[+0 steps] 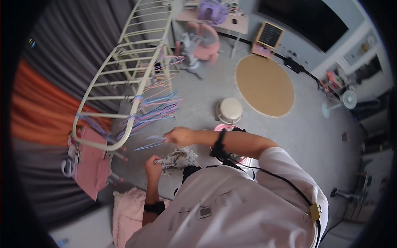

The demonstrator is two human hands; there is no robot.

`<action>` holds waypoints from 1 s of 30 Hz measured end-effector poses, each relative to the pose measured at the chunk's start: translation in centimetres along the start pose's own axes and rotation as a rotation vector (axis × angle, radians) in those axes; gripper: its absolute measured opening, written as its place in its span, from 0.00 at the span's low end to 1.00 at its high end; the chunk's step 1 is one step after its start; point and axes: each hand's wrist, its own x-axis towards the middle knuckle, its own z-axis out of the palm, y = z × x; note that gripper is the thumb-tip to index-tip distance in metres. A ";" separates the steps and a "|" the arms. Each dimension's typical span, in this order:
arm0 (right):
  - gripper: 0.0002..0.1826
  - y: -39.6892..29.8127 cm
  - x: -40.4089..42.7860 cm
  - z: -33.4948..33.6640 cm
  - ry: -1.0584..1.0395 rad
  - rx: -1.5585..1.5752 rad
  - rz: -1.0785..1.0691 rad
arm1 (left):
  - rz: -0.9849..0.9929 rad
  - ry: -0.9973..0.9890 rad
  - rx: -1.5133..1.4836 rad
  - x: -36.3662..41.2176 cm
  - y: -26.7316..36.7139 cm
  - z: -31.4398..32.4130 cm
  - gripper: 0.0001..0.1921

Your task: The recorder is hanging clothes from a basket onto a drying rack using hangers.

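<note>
My left hand (153, 168) grips a patterned white-and-grey cloth garment (178, 160), which hangs bunched up in front of my body. Above it, my right hand (180, 136) holds a light blue clothes hanger (152, 144) that points left, apart from the garment. Just beyond both hands stands a cream metal drying rack (133, 122). Several pink and blue hangers (158, 111) hang along its near side. Partly hidden beneath my right forearm is a pink basket (228, 127) with things inside that I cannot make out.
A round cream stool (230, 109) stands ahead, near a round tan rug (265, 86). To the left is a pink table (91, 161) beside grey and orange curtains (52, 105). A pink cushion (130, 214) lies close to my left arm. A pink chair (207, 46) sits by a desk (238, 24).
</note>
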 end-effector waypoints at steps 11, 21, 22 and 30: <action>0.13 -0.5 -21.0 -10.8 0.488 0.569 0.370 | 0.190 0.053 0.076 0.0 13.0 3.8 0.09; 0.24 -8.1 -29.9 -15.9 0.848 1.007 -0.460 | 0.387 0.079 0.107 -1.6 30.4 6.0 0.07; 0.24 -8.3 -30.4 -16.1 0.806 1.043 -0.480 | 0.456 0.098 0.099 -1.8 31.6 6.1 0.07; 0.16 -11.0 -30.2 -19.0 0.678 1.125 -0.896 | 0.561 -0.030 -0.030 -5.6 39.6 5.3 0.10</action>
